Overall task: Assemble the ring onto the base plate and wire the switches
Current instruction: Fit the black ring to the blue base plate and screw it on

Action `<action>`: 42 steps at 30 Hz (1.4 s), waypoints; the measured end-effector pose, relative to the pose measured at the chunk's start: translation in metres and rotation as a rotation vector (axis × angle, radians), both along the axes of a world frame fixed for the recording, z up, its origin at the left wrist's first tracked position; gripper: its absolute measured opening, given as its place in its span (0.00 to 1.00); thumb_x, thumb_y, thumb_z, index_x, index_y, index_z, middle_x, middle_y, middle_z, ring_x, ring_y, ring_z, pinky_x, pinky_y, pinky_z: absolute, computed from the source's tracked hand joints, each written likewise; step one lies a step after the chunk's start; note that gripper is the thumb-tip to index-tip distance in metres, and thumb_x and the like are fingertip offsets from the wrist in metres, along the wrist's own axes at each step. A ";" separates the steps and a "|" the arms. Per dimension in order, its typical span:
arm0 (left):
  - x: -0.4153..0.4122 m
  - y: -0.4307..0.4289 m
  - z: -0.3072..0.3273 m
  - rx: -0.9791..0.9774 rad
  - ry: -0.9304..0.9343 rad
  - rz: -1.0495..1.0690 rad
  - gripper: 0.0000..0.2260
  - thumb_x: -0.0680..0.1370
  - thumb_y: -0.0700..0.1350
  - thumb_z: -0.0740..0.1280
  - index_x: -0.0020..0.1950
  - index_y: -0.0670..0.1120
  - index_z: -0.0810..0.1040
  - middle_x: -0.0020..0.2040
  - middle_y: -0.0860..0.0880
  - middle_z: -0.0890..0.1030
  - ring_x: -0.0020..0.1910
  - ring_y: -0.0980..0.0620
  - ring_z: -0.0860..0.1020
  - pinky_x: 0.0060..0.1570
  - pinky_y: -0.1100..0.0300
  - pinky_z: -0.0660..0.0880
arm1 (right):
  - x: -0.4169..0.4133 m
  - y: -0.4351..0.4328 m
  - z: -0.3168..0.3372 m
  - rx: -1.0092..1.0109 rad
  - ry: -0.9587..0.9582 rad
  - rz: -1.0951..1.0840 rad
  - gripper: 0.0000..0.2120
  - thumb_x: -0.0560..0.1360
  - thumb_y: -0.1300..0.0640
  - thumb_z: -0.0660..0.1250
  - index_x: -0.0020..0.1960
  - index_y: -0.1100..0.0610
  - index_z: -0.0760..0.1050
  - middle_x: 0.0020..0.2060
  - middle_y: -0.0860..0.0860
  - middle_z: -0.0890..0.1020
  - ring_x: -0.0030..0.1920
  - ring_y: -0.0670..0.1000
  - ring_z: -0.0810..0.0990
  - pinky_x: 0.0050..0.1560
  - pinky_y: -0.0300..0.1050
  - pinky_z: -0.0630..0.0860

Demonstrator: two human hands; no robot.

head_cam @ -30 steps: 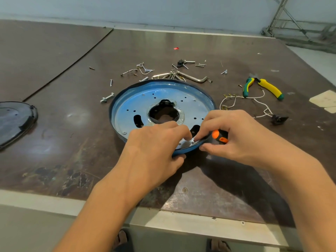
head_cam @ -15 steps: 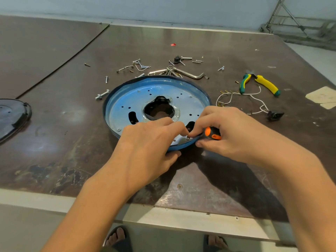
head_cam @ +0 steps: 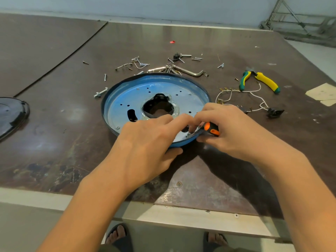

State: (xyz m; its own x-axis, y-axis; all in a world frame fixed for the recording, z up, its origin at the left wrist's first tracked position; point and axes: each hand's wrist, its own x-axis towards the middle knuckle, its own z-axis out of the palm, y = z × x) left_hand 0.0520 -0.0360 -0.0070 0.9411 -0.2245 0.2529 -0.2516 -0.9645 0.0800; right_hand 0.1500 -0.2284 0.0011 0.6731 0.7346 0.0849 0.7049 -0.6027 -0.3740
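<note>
A round base plate (head_cam: 127, 95) with blue film and a dark rim lies on the brown table, a large hole at its centre. My left hand (head_cam: 145, 140) grips its near rim, fingers on top and thumb beneath. My right hand (head_cam: 231, 131) holds an orange-and-black screwdriver (head_cam: 211, 129) whose tip lies at the plate's near right edge, by my left fingertips. White wires with small brass terminals (head_cam: 234, 93) and a black switch (head_cam: 274, 112) lie right of the plate.
Loose screws and bolts (head_cam: 136, 63), hex keys (head_cam: 189, 70) and a black knob (head_cam: 176, 56) lie scattered behind the plate. Yellow-green pliers (head_cam: 261, 80) sit at far right. A black round cover (head_cam: 11, 113) lies at the left edge. The table's front edge (head_cam: 163, 213) is near.
Both hands stay at the plate's near right rim. The screwdriver handle shows a little more between the right fingers. The camera view has shifted slightly.
</note>
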 end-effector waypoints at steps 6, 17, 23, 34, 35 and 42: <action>0.000 0.003 0.001 0.026 0.010 -0.023 0.16 0.77 0.58 0.66 0.64 0.63 0.73 0.54 0.58 0.77 0.43 0.54 0.78 0.31 0.59 0.72 | 0.001 -0.003 -0.007 0.064 0.006 -0.068 0.18 0.70 0.52 0.78 0.58 0.43 0.78 0.58 0.44 0.72 0.54 0.47 0.76 0.55 0.50 0.78; 0.000 -0.001 0.002 -0.028 0.018 -0.022 0.15 0.76 0.57 0.68 0.63 0.62 0.76 0.53 0.58 0.78 0.47 0.53 0.79 0.36 0.51 0.77 | 0.003 -0.008 -0.007 0.117 0.029 -0.071 0.18 0.70 0.48 0.78 0.58 0.46 0.82 0.56 0.42 0.76 0.56 0.45 0.76 0.58 0.47 0.76; -0.002 -0.010 0.008 -0.058 0.020 0.021 0.17 0.78 0.66 0.55 0.58 0.61 0.76 0.47 0.56 0.77 0.41 0.53 0.78 0.32 0.53 0.75 | 0.003 -0.006 -0.009 0.102 0.029 -0.072 0.16 0.71 0.48 0.77 0.57 0.48 0.82 0.55 0.44 0.74 0.53 0.46 0.76 0.57 0.50 0.76; 0.028 -0.008 0.017 -0.381 0.254 0.015 0.07 0.79 0.51 0.68 0.54 0.60 0.83 0.41 0.59 0.80 0.41 0.63 0.76 0.38 0.68 0.69 | 0.004 -0.004 -0.008 0.052 0.043 -0.088 0.16 0.71 0.48 0.77 0.57 0.43 0.81 0.56 0.42 0.73 0.56 0.46 0.75 0.56 0.56 0.77; 0.031 -0.007 0.017 -0.372 0.260 0.025 0.06 0.78 0.51 0.70 0.52 0.60 0.84 0.40 0.60 0.80 0.40 0.65 0.76 0.36 0.72 0.67 | 0.004 -0.004 -0.007 0.042 0.039 -0.093 0.16 0.71 0.47 0.77 0.58 0.42 0.81 0.57 0.42 0.73 0.56 0.46 0.75 0.56 0.56 0.77; 0.040 -0.007 0.018 -0.327 0.297 0.055 0.06 0.76 0.53 0.71 0.40 0.59 0.79 0.31 0.57 0.76 0.35 0.67 0.74 0.29 0.71 0.65 | 0.001 -0.004 -0.006 0.027 0.029 -0.109 0.17 0.71 0.42 0.75 0.59 0.41 0.80 0.57 0.41 0.73 0.55 0.45 0.75 0.54 0.55 0.78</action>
